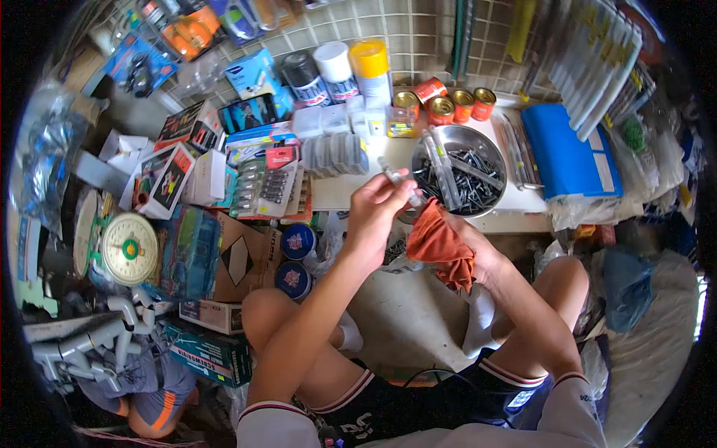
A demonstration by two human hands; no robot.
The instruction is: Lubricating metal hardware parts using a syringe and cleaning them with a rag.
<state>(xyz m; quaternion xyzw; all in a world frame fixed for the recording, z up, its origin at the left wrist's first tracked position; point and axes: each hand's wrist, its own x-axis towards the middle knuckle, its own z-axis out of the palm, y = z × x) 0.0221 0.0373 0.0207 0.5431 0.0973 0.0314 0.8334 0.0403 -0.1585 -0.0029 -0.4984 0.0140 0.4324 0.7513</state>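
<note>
The bench [332, 196] is crowded on my remote feed. I record the left hand [376, 216] pinching a slim clear tube [389, 172], and the right hand [484, 257] gripping a rust-red cloth [441, 243] just right of it. Beyond them stands a steel bowl [487, 140] of metal fasteners [476, 196]. Risk, in my judgement: a slackened pinch could drop the tube; trailing cloth could snag fasteners.

We seem to be in a hardware shop: spray cans [334, 71], wire grid [418, 36], packaged goods [140, 66], dial scale [129, 248].
</note>
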